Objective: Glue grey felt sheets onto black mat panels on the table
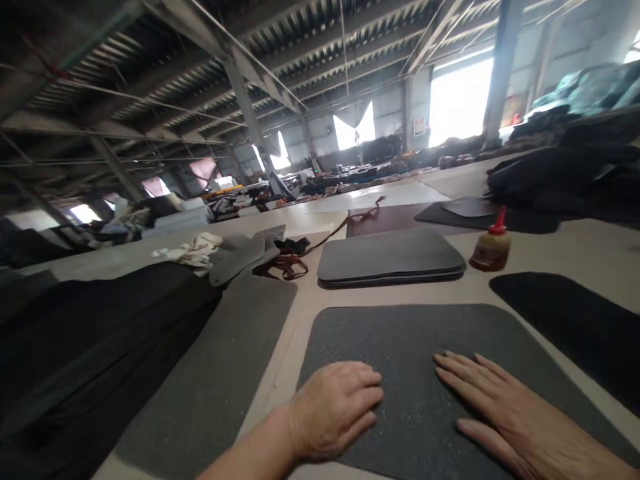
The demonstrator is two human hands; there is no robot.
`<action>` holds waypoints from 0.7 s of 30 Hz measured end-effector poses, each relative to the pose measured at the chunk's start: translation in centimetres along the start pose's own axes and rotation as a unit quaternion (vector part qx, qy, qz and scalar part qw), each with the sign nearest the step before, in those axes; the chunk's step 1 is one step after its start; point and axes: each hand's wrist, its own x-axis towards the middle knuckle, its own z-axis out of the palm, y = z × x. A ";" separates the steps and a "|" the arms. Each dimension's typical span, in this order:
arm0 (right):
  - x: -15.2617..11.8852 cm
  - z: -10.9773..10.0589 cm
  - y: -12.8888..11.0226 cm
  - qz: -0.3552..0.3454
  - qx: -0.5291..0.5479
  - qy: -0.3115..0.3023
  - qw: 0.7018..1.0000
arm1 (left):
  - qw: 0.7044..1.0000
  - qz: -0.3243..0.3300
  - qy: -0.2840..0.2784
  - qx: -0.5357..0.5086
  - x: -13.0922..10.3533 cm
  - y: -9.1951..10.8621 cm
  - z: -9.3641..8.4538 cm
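Observation:
A dark grey sheet (400, 333) with rounded corners, specked with light bits, lies flat on the table in front of me. My right hand (505, 400) is spread flat on its right part, fingers apart and holding nothing. Over the sheet's left part is my left hand (335, 408), its fingers curled inward and pressed together. The underside of those fingers is hidden, so whatever they may hold does not show. Beyond the sheet sits a neat stack of grey rounded pieces (390, 255). A squeeze bottle (493, 248) with a red nozzle and brown liquid stands right of that stack.
Another grey sheet (215, 360) and folded black material (100, 340) lie on the left. A black piece (575, 327) is at right. Brown cord (290, 265), pale cloth (193, 250) and a dark fabric pile (565, 177) occupy the table (590, 247) farther back.

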 end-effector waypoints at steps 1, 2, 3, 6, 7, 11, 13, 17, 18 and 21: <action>-0.2 0.6 0.2 -0.002 -0.006 0.011 1.000 | 0.999 0.025 -0.023 -0.027 0.0 0.3 -0.2; -0.3 1.1 0.5 -0.002 -0.009 0.022 1.000 | 0.997 0.036 -0.042 -0.045 -0.2 0.5 -0.4; -0.4 1.6 0.8 -0.001 -0.008 0.030 1.000 | 0.996 0.033 -0.058 -0.059 -0.4 0.5 -0.5; -0.7 2.3 1.5 0.012 0.018 0.043 0.999 | 0.991 -0.018 -0.100 -0.092 -1.0 -0.1 -0.6; -0.8 2.4 1.6 0.018 0.033 0.048 0.998 | 0.989 -0.038 -0.105 -0.101 -1.1 -0.4 -0.6; -0.9 1.8 1.3 0.032 0.078 0.041 0.996 | 0.983 -0.107 -0.095 -0.113 -0.5 -1.8 -0.7; -0.8 1.6 1.2 0.029 0.081 0.032 0.996 | 0.981 -0.138 -0.084 -0.109 0.1 -2.6 -0.6; -0.7 2.0 1.5 0.025 0.078 0.026 0.996 | 0.979 -0.167 -0.056 -0.103 0.7 -4.7 -0.2; -0.7 2.2 1.6 0.026 0.080 0.025 0.996 | 0.978 -0.172 -0.050 -0.102 0.7 -5.3 -0.1; -0.9 3.0 1.7 0.045 0.088 0.051 0.994 | 0.976 -0.190 -0.043 -0.096 0.8 -6.7 0.2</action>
